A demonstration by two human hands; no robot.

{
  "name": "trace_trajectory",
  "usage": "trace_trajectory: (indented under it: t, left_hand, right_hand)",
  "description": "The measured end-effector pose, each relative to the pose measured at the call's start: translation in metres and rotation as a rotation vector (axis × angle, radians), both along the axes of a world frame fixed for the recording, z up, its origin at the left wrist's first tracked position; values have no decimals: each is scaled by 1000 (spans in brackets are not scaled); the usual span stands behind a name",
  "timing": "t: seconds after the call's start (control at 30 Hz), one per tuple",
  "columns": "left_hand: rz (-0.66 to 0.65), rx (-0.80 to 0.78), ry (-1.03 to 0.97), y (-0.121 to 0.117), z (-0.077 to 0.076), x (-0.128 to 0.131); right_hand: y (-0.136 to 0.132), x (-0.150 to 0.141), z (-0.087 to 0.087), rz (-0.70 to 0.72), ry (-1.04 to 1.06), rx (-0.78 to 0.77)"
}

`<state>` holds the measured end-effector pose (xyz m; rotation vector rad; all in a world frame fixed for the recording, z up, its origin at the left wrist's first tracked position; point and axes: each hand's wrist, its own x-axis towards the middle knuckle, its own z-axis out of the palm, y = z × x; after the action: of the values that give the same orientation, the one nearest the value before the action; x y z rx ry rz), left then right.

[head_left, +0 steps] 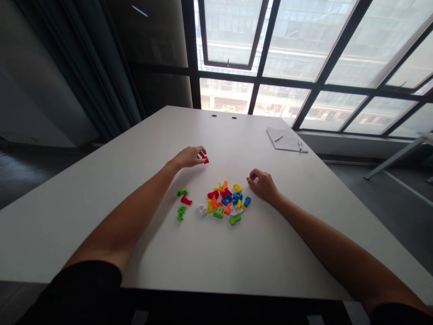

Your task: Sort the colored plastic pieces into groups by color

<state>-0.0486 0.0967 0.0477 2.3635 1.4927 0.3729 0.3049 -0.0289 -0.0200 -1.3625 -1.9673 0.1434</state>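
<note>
My left hand (192,156) is beyond the pile, its thumb and fingers closed on a small red plastic block (206,160) at or just above the tabletop. To the right, my right hand (262,184) rests by the far right side of the pile with its fingers curled; whether anything is inside them is hidden. Between my forearms lies a loose pile of coloured plastic blocks (227,199) in red, orange, yellow, blue, green and white. Left of it, apart, are a green block (182,192), a red block (186,200) and some green pieces (181,213).
The white table (142,234) stretches away toward large windows. Paper sheets (286,138) with a pen (300,146) lie at the far right edge. Two dark round holes (214,116) sit near the far edge. A dark curtain (91,63) hangs at the left.
</note>
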Motion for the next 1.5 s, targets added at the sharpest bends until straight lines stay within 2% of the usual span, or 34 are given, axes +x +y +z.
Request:
trace_trajectory:
  t: [0.13,0.27,0.43,0.57,0.63,0.67,0.73,0.8,0.83,0.9,1.0,1.13,1.33,1.5]
  left_hand:
    - [110,29,-26,34,-9,15]
    - [167,50,17,51,-11,27]
    - [239,71,82,56,-19,32]
    - [246,119,65,45,-17,31]
    - [164,141,-3,30,-7,35]
    - [81,126,-42,19,-1,38]
    - [-195,6,-98,-9,13,47]
    - [-494,-98,-48,-42,24,58]
    - [-582,-106,-4,-58,26,63]
    - [-676,-59,86,-84,27,72]
    - [-699,29,167,-104,21,80]
    - [-682,85,194,-105,19,84]
    - [-679,21,234,-106,28,85]
    - [-666,-18,257,-109,26,87]
  right_hand:
    - [-1,-5,-1,31,-81,21]
    - [0,-5,-2,19,-73,-12]
    - [0,-4,-1,18,-77,-36]
    - [-1,-4,0,17,-77,-57]
    - [-1,-4,0,19,-75,-58]
    - [-1,-4,0,19,-73,-59]
    - [-2,-4,1,21,-71,-58]
    - [-3,-4,1,26,-71,-58]
    - [-3,-4,1,29,-75,-57]
    - [-4,-5,2,30,-83,-51]
    - [-4,-5,2,18,-87,-42]
    - [-3,-5,1,14,-82,-44]
    - [-2,-4,-1,17,-89,-51]
    - [-1,-4,-2,5,-82,-49]
